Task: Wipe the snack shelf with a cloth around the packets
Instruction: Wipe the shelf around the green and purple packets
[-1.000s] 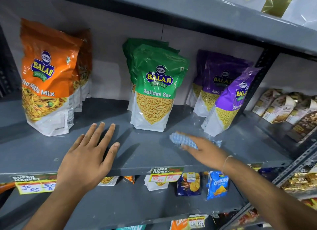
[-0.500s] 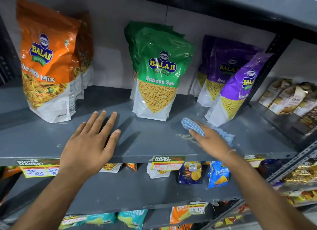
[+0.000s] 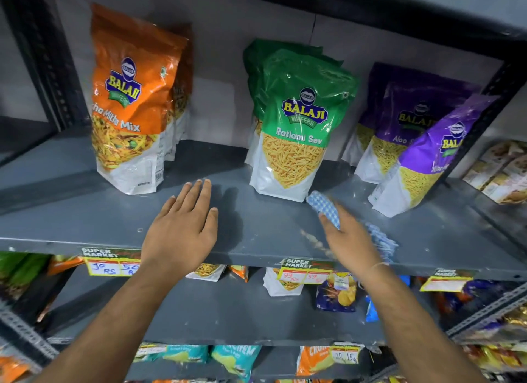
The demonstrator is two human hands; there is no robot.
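Note:
A grey metal shelf (image 3: 256,225) carries standing snack packets: orange ones (image 3: 131,103) at the left, green ones (image 3: 296,120) in the middle, purple ones (image 3: 422,143) at the right. My right hand (image 3: 350,240) presses a blue-and-white checked cloth (image 3: 325,205) onto the shelf, just in front of the green packet's right corner. The cloth shows past my fingertips and behind my hand. My left hand (image 3: 182,225) lies flat on the shelf with fingers spread, between the orange and green packets, holding nothing.
Price tags (image 3: 305,271) hang on the shelf's front edge. Lower shelves (image 3: 228,311) hold more small snack bags. A black perforated upright (image 3: 484,111) stands right of the purple packets, with brown packets (image 3: 502,174) beyond it. Another shelf runs overhead.
My right hand with the cloth has slid along the shelf, staying in front of the green packet. The view has shifted right and lower. My left hand stays flat in place.

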